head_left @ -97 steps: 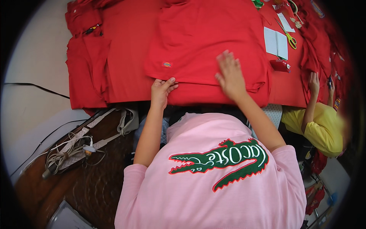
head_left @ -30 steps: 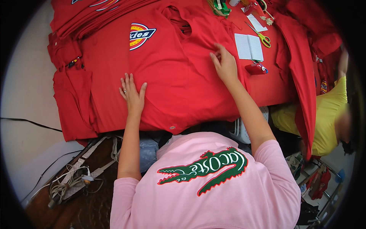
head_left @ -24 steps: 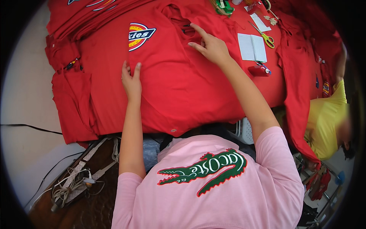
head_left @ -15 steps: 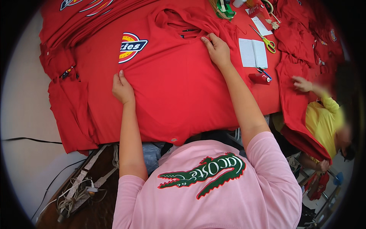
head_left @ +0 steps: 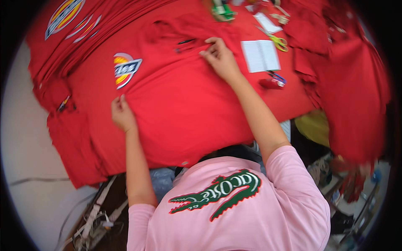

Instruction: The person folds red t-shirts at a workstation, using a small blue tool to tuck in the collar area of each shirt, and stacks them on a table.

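A red shirt (head_left: 188,108) with a round colourful chest badge (head_left: 125,69) lies spread flat on the red-covered table. My left hand (head_left: 121,113) grips its left side edge just below the badge, fingers curled into the cloth. My right hand (head_left: 218,56) reaches far across and pinches the fabric near the collar, beside a dark pen-like mark. Both my forearms are bare and stretch over the shirt. My pink shirt with a green printed animal fills the lower middle of the view.
A stack of red garments (head_left: 63,37) with badges lies at the far left. An open white notebook (head_left: 260,55), yellow-handled scissors (head_left: 277,41) and a small red tool (head_left: 271,82) lie right of my hand. Blurred red cloth (head_left: 356,92) hangs right, above a co-worker's yellow top (head_left: 313,126). Cables (head_left: 96,221) cover the floor.
My right hand has moved up the shirt from its middle to the collar. My left hand has slid to the shirt's left edge. Red cloth at the right has swung up.
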Motion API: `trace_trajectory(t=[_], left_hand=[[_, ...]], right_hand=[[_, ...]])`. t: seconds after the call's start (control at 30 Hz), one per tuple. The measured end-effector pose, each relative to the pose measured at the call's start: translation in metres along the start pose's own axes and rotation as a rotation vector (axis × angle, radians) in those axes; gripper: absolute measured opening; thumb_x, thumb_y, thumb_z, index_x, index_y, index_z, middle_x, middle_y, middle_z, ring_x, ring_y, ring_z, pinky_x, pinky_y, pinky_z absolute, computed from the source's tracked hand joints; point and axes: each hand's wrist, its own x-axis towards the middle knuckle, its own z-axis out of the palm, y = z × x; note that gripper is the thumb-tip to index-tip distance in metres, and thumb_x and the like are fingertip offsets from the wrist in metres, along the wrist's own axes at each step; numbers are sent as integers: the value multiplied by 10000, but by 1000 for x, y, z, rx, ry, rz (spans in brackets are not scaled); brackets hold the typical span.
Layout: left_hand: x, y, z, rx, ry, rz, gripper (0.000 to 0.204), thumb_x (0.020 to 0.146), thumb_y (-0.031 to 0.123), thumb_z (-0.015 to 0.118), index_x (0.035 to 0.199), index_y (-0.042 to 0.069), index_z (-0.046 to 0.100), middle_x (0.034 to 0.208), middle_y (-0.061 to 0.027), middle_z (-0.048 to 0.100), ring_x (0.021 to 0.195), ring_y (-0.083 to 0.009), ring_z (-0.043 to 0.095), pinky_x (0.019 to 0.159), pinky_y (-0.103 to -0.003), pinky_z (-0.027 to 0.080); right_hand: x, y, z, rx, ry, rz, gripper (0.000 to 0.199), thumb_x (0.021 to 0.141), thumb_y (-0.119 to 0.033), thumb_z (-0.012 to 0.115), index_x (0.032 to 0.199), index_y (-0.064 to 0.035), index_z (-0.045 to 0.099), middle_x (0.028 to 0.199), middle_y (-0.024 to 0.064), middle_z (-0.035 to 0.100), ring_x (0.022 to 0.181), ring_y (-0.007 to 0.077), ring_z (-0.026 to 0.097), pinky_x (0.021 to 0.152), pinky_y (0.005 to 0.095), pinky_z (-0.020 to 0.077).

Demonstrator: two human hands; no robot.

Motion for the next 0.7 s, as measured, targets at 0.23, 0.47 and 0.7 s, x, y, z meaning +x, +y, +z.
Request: trace_trajectory(t=[0.23, 0.47, 0.7], left_hand=[[2, 83, 10, -45, 8, 500, 221, 972, 136, 683, 1145, 0, 675, 1123, -135, 699, 1045, -283, 646, 940, -383, 498], [-15, 174, 57, -25, -412, 816, 219, 943, 107, 638, 1150, 48, 673, 1162, -133, 693, 1114, -331, 635, 999, -449, 470], [-189, 299, 105, -410, -1111, 959, 411, 858, 96, 712, 1255, 19, 644, 1299, -172, 648, 1241, -355, 593, 1103, -454, 444]], right_hand=[[-40, 15, -189, -427, 272, 57, 252, 848, -143, 780, 1051, -17, 702, 992, 135, 712, 826, 222, 685, 781, 352, 561], [-99, 75, -273, -611, 778, -92, 501, 903, -302, 763, 1308, -38, 634, 1274, 148, 683, 1179, 340, 632, 1038, 462, 430], [-191, 121, -234, -672, 484, 72, 561, 810, -167, 605, 1364, -82, 576, 1430, 180, 522, 1350, 346, 467, 1136, 507, 321]])
